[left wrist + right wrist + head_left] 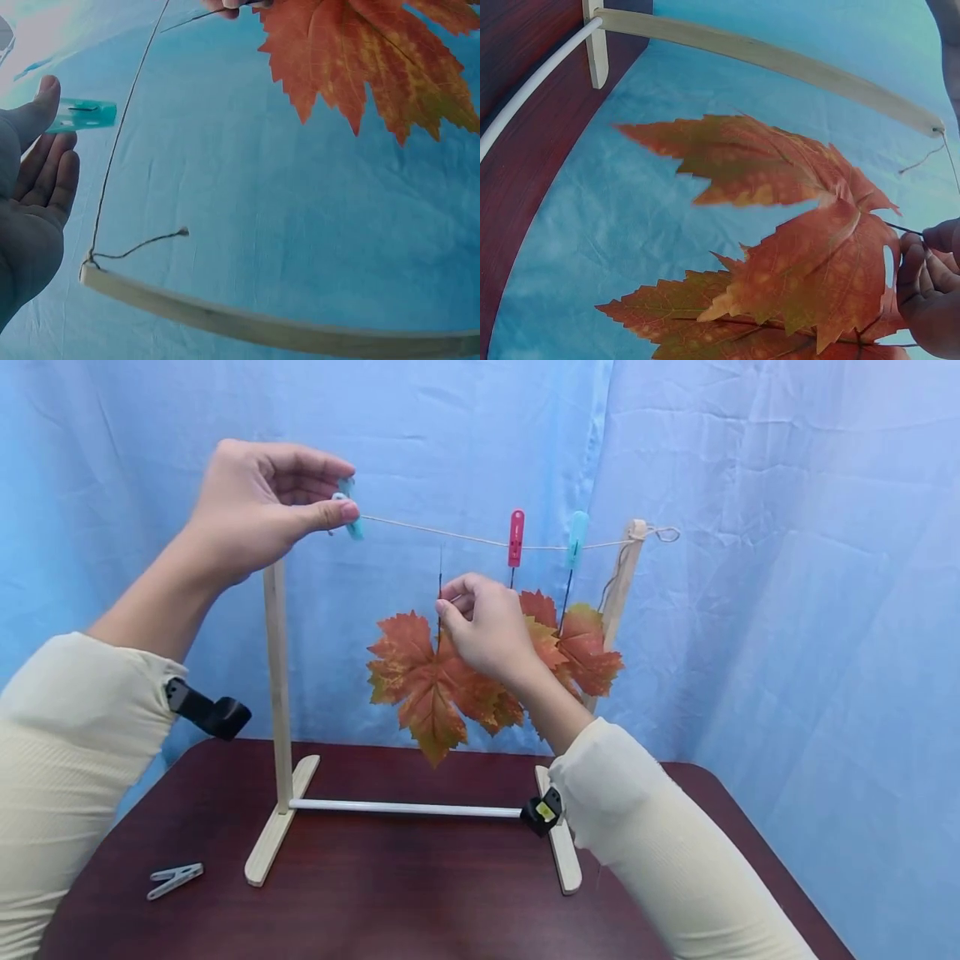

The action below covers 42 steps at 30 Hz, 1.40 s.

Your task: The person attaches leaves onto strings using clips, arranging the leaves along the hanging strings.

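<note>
My left hand (258,514) pinches a teal clothespin (352,518) between thumb and fingers, close to the left end of the string (435,531). In the left wrist view the teal clothespin (86,115) points toward the string. My right hand (487,622) pinches the dark stem of an orange maple leaf (431,681), which hangs below the string with its stem tip upright. Right of it, a pink clothespin (516,539) and another teal clothespin (577,539) clip the stems of further leaves (588,647) to the string.
The string runs between two wooden posts (277,693) whose feet stand on a dark red table (420,877). A white rod (405,808) joins the feet. A grey clothespin (176,881) lies at the table's front left. Blue cloth (450,435) hangs behind.
</note>
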### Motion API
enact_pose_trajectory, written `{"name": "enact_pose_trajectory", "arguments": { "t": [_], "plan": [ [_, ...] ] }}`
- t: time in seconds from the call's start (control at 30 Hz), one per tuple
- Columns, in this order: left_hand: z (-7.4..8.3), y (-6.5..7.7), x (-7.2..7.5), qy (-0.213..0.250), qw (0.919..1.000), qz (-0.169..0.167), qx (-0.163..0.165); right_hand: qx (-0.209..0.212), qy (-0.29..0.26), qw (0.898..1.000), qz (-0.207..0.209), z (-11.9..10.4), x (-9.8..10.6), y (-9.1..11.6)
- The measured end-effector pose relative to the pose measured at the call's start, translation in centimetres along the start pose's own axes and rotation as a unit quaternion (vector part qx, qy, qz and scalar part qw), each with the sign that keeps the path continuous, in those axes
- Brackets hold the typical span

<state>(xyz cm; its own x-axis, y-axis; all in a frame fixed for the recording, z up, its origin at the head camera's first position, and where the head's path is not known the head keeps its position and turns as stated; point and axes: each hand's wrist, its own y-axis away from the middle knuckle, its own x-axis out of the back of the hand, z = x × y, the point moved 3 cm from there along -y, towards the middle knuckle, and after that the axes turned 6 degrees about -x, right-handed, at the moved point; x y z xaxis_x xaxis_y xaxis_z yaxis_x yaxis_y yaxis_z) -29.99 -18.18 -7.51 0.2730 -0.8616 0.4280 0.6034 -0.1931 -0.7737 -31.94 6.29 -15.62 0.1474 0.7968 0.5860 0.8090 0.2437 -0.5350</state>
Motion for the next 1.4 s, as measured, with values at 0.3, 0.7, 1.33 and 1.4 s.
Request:
{"name": "enact_pose_trajectory", "arguments": {
  "t": [0.3, 0.7, 1.33, 1.4],
  "plan": [
    [1.1, -2.5, -1.6, 0.033, 0.9989, 0.022, 0.026, 0.002, -0.006, 1.000, 0.006, 0.0, 0.0, 0.0],
    [1.7, -4.0, -4.4, 0.029, 0.9993, -0.008, 0.021, -0.014, -0.017, 1.000, 0.023, -0.2, 0.1, -0.3],
    [2.9, -5.9, -8.1, -0.001, 0.9997, -0.018, 0.017, -0.018, -0.010, 0.999, 0.027, -0.1, 0.6, -0.3],
    [2.8, -5.9, -8.2, 0.000, 0.9997, -0.020, 0.016, -0.015, -0.012, 1.000, 0.025, -0.1, 0.6, -0.3]
  ]
}}
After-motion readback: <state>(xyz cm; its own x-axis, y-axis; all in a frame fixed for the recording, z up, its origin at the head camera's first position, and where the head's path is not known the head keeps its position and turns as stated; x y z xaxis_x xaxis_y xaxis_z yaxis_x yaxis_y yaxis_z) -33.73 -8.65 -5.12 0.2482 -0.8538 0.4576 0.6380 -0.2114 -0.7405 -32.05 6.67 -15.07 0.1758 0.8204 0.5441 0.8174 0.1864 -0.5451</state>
